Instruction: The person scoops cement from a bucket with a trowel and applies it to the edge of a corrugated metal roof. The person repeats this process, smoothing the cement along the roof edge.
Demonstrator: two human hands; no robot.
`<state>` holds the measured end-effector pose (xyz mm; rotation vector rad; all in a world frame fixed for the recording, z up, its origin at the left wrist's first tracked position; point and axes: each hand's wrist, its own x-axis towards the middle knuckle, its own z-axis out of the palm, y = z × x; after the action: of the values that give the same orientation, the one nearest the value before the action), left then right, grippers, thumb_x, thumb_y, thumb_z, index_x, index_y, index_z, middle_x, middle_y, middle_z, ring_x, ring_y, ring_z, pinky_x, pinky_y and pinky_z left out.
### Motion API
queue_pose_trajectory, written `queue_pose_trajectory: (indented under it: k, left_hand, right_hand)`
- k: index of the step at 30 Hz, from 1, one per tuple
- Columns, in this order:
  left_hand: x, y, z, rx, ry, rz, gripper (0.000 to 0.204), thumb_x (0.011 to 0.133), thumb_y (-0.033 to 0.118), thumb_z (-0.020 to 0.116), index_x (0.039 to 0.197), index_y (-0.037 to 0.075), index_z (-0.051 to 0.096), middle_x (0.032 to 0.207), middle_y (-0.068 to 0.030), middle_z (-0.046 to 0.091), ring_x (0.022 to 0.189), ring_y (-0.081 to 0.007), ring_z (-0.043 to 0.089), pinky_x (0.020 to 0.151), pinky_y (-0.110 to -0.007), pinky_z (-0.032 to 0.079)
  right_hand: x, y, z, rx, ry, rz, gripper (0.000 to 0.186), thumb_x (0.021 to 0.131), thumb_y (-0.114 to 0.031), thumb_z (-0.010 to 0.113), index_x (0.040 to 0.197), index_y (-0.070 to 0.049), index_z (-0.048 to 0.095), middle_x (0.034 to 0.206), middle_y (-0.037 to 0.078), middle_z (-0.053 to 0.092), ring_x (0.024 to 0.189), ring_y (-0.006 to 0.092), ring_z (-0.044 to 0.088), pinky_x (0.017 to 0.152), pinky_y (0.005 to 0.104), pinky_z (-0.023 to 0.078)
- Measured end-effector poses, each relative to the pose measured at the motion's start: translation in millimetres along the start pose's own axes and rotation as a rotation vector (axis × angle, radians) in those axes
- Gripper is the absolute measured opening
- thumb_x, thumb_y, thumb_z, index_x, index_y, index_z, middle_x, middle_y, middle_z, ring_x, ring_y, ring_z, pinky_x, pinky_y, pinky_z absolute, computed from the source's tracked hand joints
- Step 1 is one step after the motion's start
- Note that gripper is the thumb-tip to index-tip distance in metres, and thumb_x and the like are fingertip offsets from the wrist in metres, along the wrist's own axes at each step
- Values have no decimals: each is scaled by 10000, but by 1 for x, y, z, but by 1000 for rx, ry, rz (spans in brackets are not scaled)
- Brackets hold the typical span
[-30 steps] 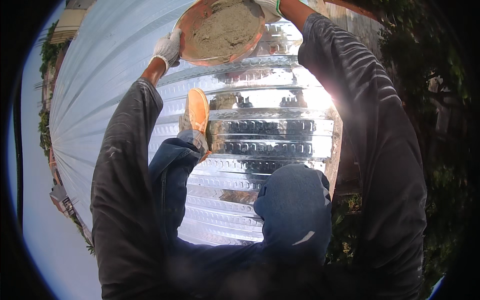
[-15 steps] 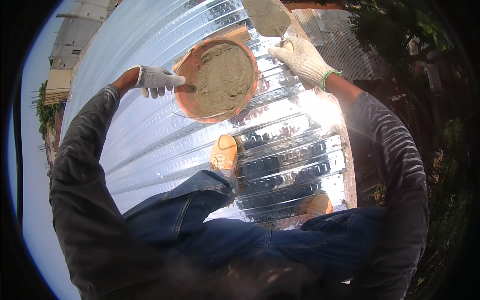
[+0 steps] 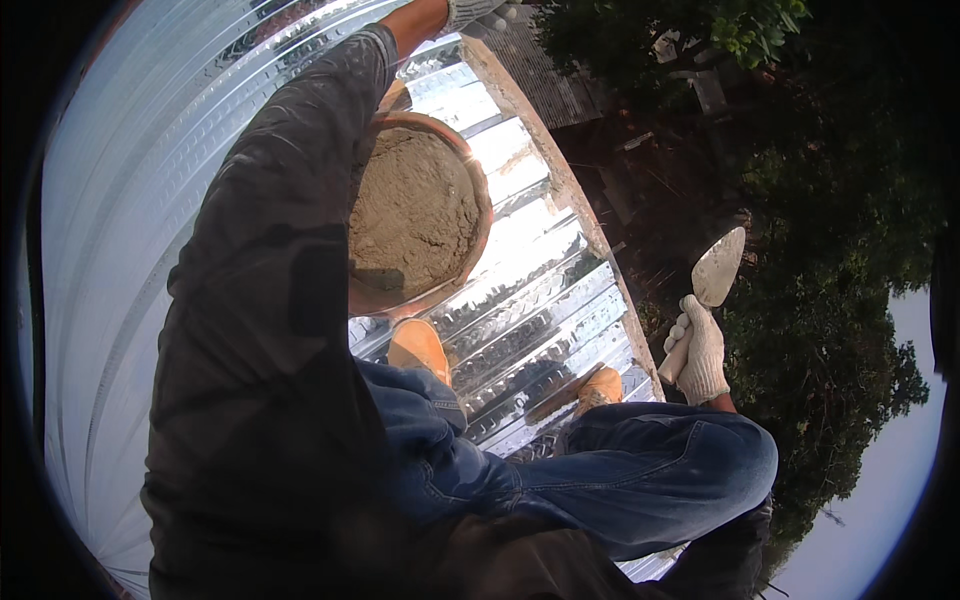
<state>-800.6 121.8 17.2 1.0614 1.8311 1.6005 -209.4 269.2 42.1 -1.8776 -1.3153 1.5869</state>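
Note:
My right hand (image 3: 703, 352), in a pale knitted glove, is closed round the wooden handle (image 3: 676, 360) of a trowel. The trowel's blade (image 3: 718, 268) points up and away, smeared with a thin grey film. This hand is out past the roof's right edge. My left hand (image 3: 480, 14), gloved too, reaches to the top of the picture and is partly cut off; its visible fingers look loosely apart, with nothing seen in them. Below my left arm stands an orange bucket (image 3: 482, 190) with wet grey mortar (image 3: 415, 210) in it. My sleeve hides its left side.
I am on a shiny ribbed metal roof (image 3: 520, 330), with two tan shoes (image 3: 420, 348) on it. A narrow mortar-covered edge (image 3: 560, 170) runs along its right side. Beyond lie a drop, trees (image 3: 800, 200) and a lower corrugated roof (image 3: 540, 70).
My right hand has swung right and nearer with the trowel, whose mortar load is gone. My left hand has left the bucket's side and reached far forward. The view has turned right.

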Motion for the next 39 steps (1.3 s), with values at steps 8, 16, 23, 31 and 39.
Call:
queue_pose_trajectory:
  k: [8, 16, 23, 31, 39]
  left_hand:
    - [8, 5, -2, 422, -126, 205, 537, 1058, 598, 641, 1160, 86, 766, 893, -117, 764, 807, -220, 745, 716, -375, 600]
    - [-34, -138, -36, 899, -369, -22, 434, 1048, 429, 642, 1307, 89, 720, 1267, -161, 749, 1149, -360, 720, 1051, -467, 552]
    - [-38, -169, -16, 1006, -499, 58, 361, 1044, 369, 577, 1272, 140, 737, 1295, -119, 738, 1184, -360, 703, 1038, -501, 546]
    - [-81, -171, -45, 1021, -543, -246, 420, 1033, 441, 598, 1228, 107, 762, 1237, -173, 761, 1114, -378, 729, 975, -496, 553]
    - [-269, -94, -148, 608, 95, -635, 550, 1093, 588, 588, 1272, 87, 729, 1126, -94, 761, 1057, -221, 730, 925, -415, 573]
  right_hand:
    - [-118, -76, 101, -64, -168, -200, 312, 1089, -315, 719, 1263, -68, 642, 748, -53, 541, 594, 61, 539, 517, 257, 490]
    - [-71, -97, 184, 58, -605, -214, 354, 1098, -308, 708, 1273, -3, 669, 804, 15, 599, 628, 108, 597, 551, 288, 530]
    - [-69, -106, 242, -84, -635, -223, 441, 1116, -322, 666, 1339, 57, 639, 807, 19, 605, 631, 93, 585, 573, 262, 536]
    - [-43, -111, 287, -180, -818, -324, 380, 1074, -359, 734, 1243, -19, 707, 808, 23, 630, 616, 98, 593, 560, 258, 516]
    - [-18, -98, 257, -592, -1013, -438, 452, 1071, -378, 720, 1297, 14, 713, 815, 20, 623, 648, 125, 594, 630, 306, 493]
